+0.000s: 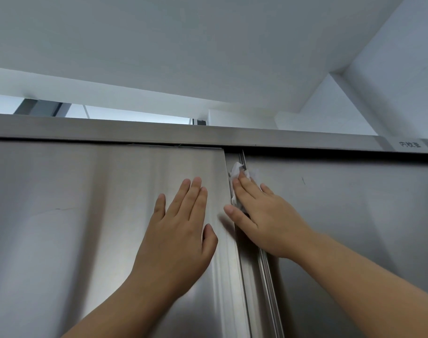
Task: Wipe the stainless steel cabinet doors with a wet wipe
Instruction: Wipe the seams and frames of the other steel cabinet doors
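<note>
Wiping is under way near the doors' top edge, just right of the frame's centre. The right hand (264, 218) presses the wipe (236, 170) with straight, unclenched fingers (244, 191) against the inner edge strip of the right door (354, 203), beside the overlapping left door (86, 215). The left hand (181, 230) lies spread flat on the left door, grasping nothing. The next move is probably to drag the wipe down the strip or across the right door, with even pressure so it stays under the fingers.

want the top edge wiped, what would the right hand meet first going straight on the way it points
Likely the horizontal brushed-steel top rail above the stainless steel doors. The right hand, pressing a crumpled white wet wipe, points up along their seam.
</note>
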